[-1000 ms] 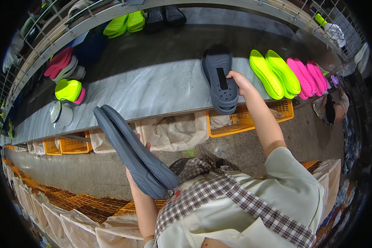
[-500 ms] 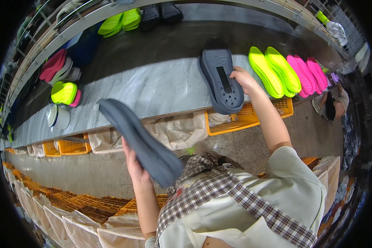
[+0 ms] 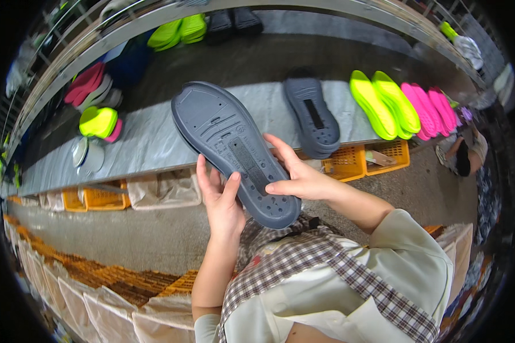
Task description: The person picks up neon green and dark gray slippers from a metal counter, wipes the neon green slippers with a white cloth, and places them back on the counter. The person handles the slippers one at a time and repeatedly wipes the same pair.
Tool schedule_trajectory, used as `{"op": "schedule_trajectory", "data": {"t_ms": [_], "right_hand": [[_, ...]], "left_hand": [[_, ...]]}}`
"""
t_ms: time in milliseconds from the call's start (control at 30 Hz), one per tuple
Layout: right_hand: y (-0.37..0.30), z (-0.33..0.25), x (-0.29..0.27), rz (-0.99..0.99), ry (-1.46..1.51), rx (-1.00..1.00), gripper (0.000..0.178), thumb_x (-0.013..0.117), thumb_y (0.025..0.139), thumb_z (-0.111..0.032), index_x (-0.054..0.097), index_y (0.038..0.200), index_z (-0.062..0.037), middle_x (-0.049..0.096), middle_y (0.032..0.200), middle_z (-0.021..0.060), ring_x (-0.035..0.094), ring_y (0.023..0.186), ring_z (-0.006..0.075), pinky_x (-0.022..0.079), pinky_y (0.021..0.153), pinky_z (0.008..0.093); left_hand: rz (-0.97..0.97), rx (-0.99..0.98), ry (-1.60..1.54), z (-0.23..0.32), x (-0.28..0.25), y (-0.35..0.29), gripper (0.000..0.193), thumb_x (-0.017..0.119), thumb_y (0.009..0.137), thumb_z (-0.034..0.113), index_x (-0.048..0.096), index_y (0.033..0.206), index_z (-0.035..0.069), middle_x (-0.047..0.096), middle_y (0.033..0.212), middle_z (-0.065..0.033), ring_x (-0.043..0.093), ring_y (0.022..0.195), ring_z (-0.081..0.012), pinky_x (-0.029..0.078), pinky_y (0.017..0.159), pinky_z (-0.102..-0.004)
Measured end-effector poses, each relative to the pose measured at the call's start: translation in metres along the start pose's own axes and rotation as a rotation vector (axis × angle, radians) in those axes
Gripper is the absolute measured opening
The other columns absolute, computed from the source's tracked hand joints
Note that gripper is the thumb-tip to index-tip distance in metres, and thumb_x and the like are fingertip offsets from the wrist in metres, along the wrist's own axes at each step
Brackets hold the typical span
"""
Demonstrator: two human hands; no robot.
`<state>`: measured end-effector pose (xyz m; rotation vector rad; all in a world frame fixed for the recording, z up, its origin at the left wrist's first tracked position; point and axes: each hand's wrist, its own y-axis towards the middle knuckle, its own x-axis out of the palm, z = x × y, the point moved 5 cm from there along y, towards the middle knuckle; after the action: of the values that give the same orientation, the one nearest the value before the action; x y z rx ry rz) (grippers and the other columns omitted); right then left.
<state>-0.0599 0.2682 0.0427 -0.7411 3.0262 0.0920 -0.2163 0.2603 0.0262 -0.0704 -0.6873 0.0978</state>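
Observation:
A small stack of dark grey shoe soles (image 3: pixel 226 134) is held up in front of the bench, its patterned, hole-dotted side facing me. My left hand (image 3: pixel 222 203) grips its left edge, thumb on the top face. My right hand (image 3: pixel 303 176) clasps the other edge, with its thumb over the lower holes. Further right on the bench lies another stack of grey soles (image 3: pixel 317 134) with a black strip in the middle, touched by neither hand. Beside that are bright yellow soles (image 3: pixel 373 106) and pink soles (image 3: pixel 422 111).
The grey marbled bench (image 3: pixel 146 140) runs across the view. At its left sit a white lidded mug (image 3: pixel 91 157) and yellow and red soles. More yellow soles (image 3: pixel 176 31) lie at the back. Orange crates (image 3: pixel 349 163) stand under the front edge. Another person (image 3: pixel 469 151) is at the far right.
The soles in my left hand have turned from edge-on to face me and moved up and right. My right hand has left the stack on the bench and now grips the held soles too.

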Motion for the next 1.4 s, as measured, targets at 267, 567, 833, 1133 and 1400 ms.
{"op": "schedule_trajectory", "data": {"t_ms": [267, 567, 833, 1133, 1400], "right_hand": [[-0.047, -0.034, -0.145, 0.654, 0.286, 0.036, 0.086, 0.052, 0.061, 0.001, 0.024, 0.143, -0.003, 0.045, 0.131, 0.0174, 0.051, 0.115, 0.0262, 0.043, 0.096, 0.0356], [-0.074, 0.042, -0.27, 0.907, 0.026, 0.391, 0.077, 0.047, 0.067, 0.004, 0.03, 0.141, -0.0063, 0.048, 0.124, 0.0155, 0.056, 0.104, 0.024, 0.05, 0.084, 0.0306], [-0.057, 0.061, -0.287, 0.768, -0.446, 0.682, 0.068, 0.058, 0.072, -0.005, 0.036, 0.136, -0.0004, 0.051, 0.125, 0.0191, 0.051, 0.114, 0.0275, 0.041, 0.097, 0.0351], [0.118, 0.026, -0.281, 0.529, -0.468, 0.104, 0.029, 0.058, 0.086, -0.017, 0.057, 0.111, -0.0028, 0.065, 0.096, 0.007, 0.06, 0.088, 0.0137, 0.046, 0.074, 0.0266], [0.353, 0.152, -0.36, 0.69, 0.206, 0.203, 0.043, 0.067, 0.081, -0.024, 0.052, 0.119, -0.0127, 0.046, 0.123, 0.0107, 0.054, 0.094, 0.0249, 0.047, 0.079, 0.0362]], "left_hand": [[-0.414, -0.038, 0.404, 0.002, -0.037, -0.021, 0.071, 0.06, 0.087, 0.027, 0.021, 0.144, 0.011, 0.029, 0.146, -0.0175, 0.033, 0.132, -0.0308, 0.029, 0.106, -0.0449], [-0.602, -0.6, 1.115, -0.068, -0.225, -0.098, 0.075, 0.066, 0.082, 0.041, 0.035, 0.137, 0.001, 0.04, 0.139, -0.0176, 0.037, 0.129, -0.0293, 0.03, 0.106, -0.0391], [-0.105, -1.226, -0.025, -0.19, -0.302, -0.205, 0.068, 0.052, 0.091, 0.04, 0.026, 0.141, 0.002, 0.033, 0.142, -0.0189, 0.036, 0.128, -0.0314, 0.033, 0.103, -0.0398], [-0.179, -0.789, 0.623, -0.22, -0.278, -0.179, 0.057, 0.052, 0.093, 0.027, 0.028, 0.139, 0.002, 0.039, 0.136, -0.0172, 0.041, 0.122, -0.0275, 0.036, 0.1, -0.039], [0.927, -0.216, 0.724, -0.148, -0.301, -0.214, 0.047, 0.053, 0.09, 0.011, 0.034, 0.133, 0.003, 0.051, 0.118, -0.014, 0.051, 0.105, -0.0227, 0.041, 0.093, -0.0353]]}}
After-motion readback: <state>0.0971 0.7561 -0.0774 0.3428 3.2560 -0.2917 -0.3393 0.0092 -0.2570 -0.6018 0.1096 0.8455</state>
